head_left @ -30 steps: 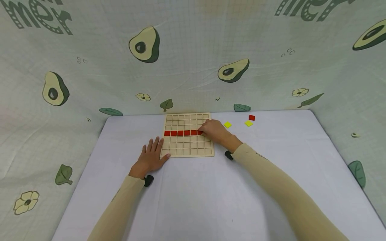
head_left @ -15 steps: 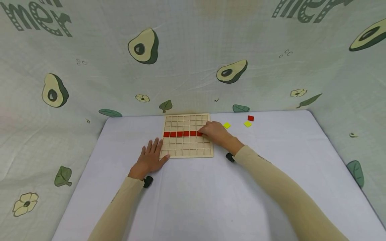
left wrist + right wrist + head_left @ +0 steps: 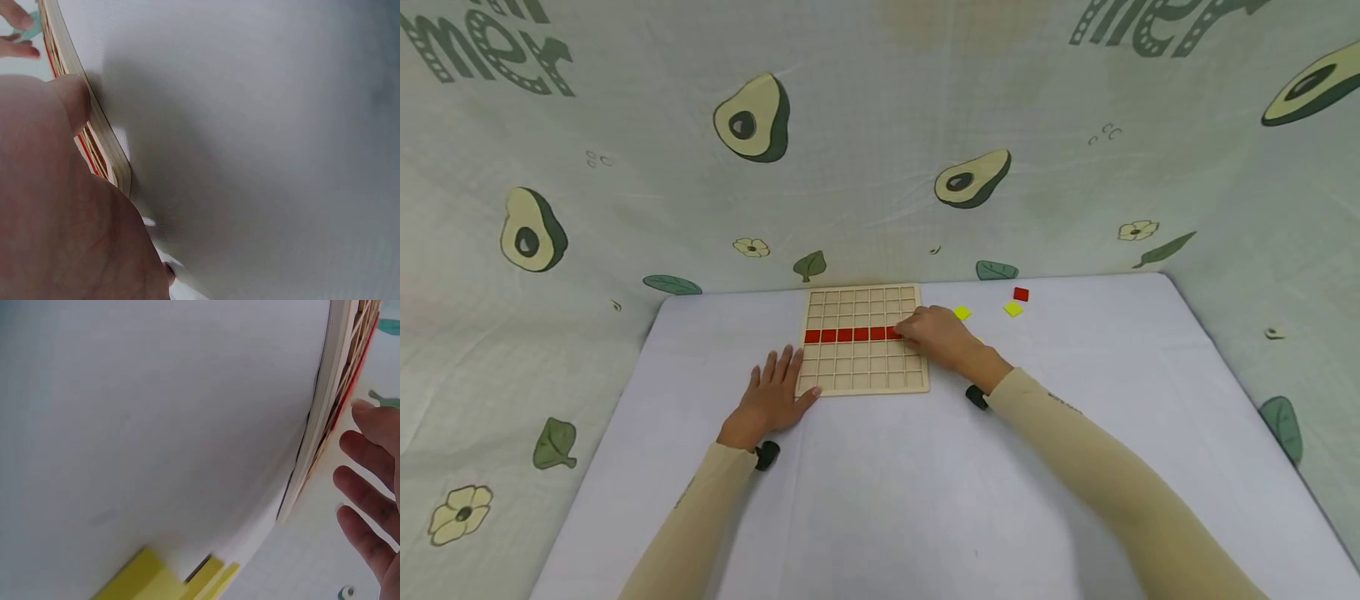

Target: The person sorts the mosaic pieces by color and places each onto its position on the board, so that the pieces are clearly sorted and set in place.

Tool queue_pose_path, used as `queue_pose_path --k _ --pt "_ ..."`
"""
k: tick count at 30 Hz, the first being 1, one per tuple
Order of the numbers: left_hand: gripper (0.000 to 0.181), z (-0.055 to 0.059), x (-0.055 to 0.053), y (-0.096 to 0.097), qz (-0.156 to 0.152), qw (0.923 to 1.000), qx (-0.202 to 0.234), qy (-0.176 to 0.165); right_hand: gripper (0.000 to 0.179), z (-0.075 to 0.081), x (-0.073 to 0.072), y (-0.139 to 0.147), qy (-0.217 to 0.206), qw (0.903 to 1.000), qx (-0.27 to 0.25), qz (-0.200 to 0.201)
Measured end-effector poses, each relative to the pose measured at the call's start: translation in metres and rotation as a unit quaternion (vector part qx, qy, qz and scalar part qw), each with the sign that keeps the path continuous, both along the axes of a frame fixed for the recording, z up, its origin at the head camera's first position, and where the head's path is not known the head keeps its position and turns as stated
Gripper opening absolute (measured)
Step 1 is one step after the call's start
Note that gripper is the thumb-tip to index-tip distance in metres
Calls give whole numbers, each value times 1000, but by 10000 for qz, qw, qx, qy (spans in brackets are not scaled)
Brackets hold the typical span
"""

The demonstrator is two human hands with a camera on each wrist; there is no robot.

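Note:
A wooden grid board (image 3: 861, 367) lies near the table's far edge. Several red square tiles (image 3: 845, 335) form a row across its middle. My left hand (image 3: 772, 400) rests flat at the board's near left corner, fingers spread and thumb on the frame. Over the row's right end is my right hand (image 3: 936, 333), its fingertips at the last visible red tile; the cells beneath the hand are hidden. In the right wrist view the fingers (image 3: 369, 503) are loosely bent and apart, with no tile visible between them.
Right of the board lie loose yellow tiles (image 3: 1013, 308) and one red tile (image 3: 1021, 294). Yellow tiles (image 3: 140, 581) also show low in the right wrist view. A cloth printed with avocados (image 3: 752, 117) hangs behind the white-covered table (image 3: 880, 500).
The right hand shifts very slightly right and toward me at the end of the red row. The left hand stays on the board's corner. The head view drifts a little.

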State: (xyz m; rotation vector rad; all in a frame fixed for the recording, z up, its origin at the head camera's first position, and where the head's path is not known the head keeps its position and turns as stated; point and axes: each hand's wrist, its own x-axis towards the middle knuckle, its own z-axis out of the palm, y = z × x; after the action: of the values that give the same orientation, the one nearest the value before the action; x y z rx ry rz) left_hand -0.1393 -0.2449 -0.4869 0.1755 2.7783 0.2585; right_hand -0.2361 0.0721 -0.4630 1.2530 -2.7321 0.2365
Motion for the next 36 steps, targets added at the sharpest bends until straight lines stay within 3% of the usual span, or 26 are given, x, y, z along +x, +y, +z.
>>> queue_pose_path --k 7,26,36 --pt "86 6 1 1 -6 10000 6 -45 33 5 5 34 -62 9989 -266 -372" --pt "87 1 1 -3 18 10000 38 13 40 5 2 147 -300 9868 -238 -1574" --pt "84 16 4 8 -34 9999 -5 -118 41 0 -13 182 -274 9797 -84 -1985"
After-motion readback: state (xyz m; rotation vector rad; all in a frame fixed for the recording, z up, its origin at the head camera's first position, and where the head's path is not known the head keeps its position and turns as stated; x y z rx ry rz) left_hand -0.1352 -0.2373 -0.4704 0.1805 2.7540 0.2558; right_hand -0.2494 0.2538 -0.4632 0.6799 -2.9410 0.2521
